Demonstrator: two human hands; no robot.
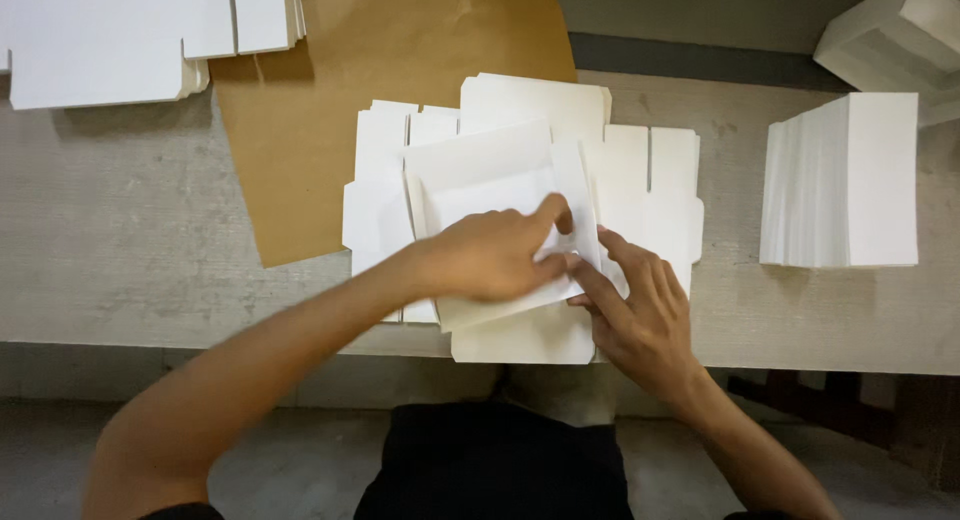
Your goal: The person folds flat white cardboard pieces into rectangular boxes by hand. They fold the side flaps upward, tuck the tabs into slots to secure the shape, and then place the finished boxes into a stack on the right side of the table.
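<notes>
Pinching a flap of the white box blank [490, 180], the left hand's [490, 255] fingers [552, 212] are curled shut on the card, thumb and forefinger meeting at its fold — a grip that seems meant to bend the flap over. Just beside them the right hand [640, 315] lies spread and flat, fingertips pressing the blank down, apparently to steady it; it grips nothing. Under both hands sits a loose pile of flat blanks [650, 195] on the desk [120, 240]. Beyond the fingers lies brown paper [350, 100]; off to their right stands a neat stack of white card [850, 180].
</notes>
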